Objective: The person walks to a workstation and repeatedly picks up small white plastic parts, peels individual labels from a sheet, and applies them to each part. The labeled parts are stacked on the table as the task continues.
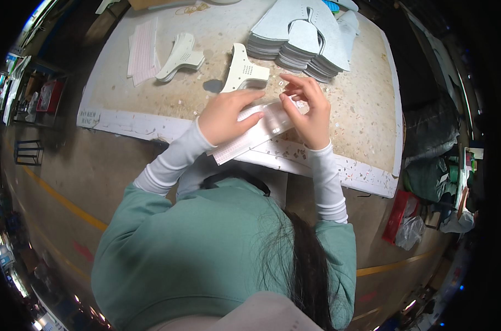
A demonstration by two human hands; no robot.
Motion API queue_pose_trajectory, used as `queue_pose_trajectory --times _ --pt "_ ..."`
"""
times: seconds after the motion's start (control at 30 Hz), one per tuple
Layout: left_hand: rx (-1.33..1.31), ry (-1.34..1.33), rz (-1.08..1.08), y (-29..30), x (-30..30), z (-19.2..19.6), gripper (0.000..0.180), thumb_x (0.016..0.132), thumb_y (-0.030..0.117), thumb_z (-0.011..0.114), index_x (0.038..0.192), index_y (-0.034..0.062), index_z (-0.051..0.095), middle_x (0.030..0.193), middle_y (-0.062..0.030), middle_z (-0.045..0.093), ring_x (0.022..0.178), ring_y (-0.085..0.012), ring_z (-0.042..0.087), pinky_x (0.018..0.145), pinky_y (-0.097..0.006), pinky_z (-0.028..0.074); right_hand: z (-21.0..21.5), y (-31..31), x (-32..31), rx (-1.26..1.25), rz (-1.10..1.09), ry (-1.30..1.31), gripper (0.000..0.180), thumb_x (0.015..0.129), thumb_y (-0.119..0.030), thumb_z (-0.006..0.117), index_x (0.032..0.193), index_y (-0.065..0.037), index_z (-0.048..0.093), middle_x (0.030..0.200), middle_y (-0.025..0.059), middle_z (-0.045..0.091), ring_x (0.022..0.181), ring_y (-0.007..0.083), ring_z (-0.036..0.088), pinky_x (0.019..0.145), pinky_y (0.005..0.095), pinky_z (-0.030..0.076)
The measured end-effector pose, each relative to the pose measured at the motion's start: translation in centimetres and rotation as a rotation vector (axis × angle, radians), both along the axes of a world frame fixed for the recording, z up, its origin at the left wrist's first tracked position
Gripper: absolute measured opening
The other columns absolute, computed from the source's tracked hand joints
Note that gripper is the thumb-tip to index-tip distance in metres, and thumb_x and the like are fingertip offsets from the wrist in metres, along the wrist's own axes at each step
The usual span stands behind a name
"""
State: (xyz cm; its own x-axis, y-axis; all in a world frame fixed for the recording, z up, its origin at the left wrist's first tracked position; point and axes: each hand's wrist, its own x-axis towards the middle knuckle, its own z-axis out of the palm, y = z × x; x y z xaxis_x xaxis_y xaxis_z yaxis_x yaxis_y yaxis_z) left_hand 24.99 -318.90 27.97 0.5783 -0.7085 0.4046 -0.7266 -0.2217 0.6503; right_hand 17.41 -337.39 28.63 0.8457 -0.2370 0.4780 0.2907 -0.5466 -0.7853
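Left hand [227,117] lies flat, fingers loosely spread, pressing a long sticker sheet [254,132] at the tabletop's [366,110] near edge; right hand [310,108] pinches its far end. The sheet runs diagonally, lower-left to upper-right, partly hidden by both hands. A white cut piece [243,70] lies just beyond.

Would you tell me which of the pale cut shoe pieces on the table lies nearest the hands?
The single perforated piece, lying alone just beyond the left hand. The small stack sits farther left, and the big grey stack farther back right.
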Motion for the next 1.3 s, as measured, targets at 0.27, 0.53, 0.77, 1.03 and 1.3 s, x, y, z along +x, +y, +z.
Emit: queue_pose_trajectory --times 0.27,0.53,0.77,1.03,1.3 --pt "0.115 -0.147 0.019 0.5 6.8 2.3 0.028 0.081 0.015 0.070 0.107 0.0050 0.067 0.098 -0.0107 0.067 0.078 -0.0225 0.067 0.072 -0.032 0.054 0.0 -1.1 5.2 -0.434 0.002 0.023 0.011 0.076 -0.016 0.074 0.082 -0.008 0.070 0.083 0.0027 0.061 0.079 0.0180 0.057 0.061 0.0296 0.045" --pt "0.157 -0.228 0.026 -1.3 8.5 -0.3 0.028 0.070 0.017 0.078 0.093 0.0064 0.066 0.086 -0.0073 0.060 0.074 -0.0223 0.064 0.067 -0.032 0.053 -1.2 0.3 7.0 -0.734 -0.077 -0.069 0.007 0.073 -0.011 0.072 0.074 -0.007 0.066 0.083 0.0036 0.056 0.084 0.0233 0.055 0.066 0.0356 0.050" --pt "0.191 -0.089 0.094 -1.0 8.8 0.6 0.024 0.072 0.019 0.075 0.093 0.0109 0.067 0.082 -0.0075 0.063 0.075 -0.0270 0.064 0.066 -0.035 0.053 -0.5 -1.0 7.3 -0.604 -0.211 -0.014 0.006 0.072 -0.012 0.071 0.074 -0.007 0.069 0.085 0.0045 0.059 0.087 0.0240 0.056 0.070 0.0339 0.050" --pt "0.219 -0.241 0.105 -1.2 8.1 0.4 0.030 0.070 0.023 0.077 0.096 0.0143 0.064 0.084 -0.0061 0.064 0.077 -0.0276 0.065 0.067 -0.036 0.052 -1.5 0.4 6.8 -0.650 -0.067 -0.029 0.005 0.070 -0.011 0.072 0.075 -0.009 0.070 0.084 0.0030 0.060 0.086 0.0236 0.057 0.069 0.0358 0.052" --pt "0.148 0.045 0.143 -1.1 8.3 0.6 0.030 0.070 0.024 0.077 0.095 0.0138 0.064 0.085 -0.0058 0.065 0.078 -0.0274 0.065 0.068 -0.035 0.053 -0.6 -0.7 7.1 -0.295 -0.100 0.071 0.018 0.073 -0.009 0.069 0.088 -0.010 0.061 0.076 0.0018 0.065 0.081 0.0240 0.060 0.068 0.0355 0.051"
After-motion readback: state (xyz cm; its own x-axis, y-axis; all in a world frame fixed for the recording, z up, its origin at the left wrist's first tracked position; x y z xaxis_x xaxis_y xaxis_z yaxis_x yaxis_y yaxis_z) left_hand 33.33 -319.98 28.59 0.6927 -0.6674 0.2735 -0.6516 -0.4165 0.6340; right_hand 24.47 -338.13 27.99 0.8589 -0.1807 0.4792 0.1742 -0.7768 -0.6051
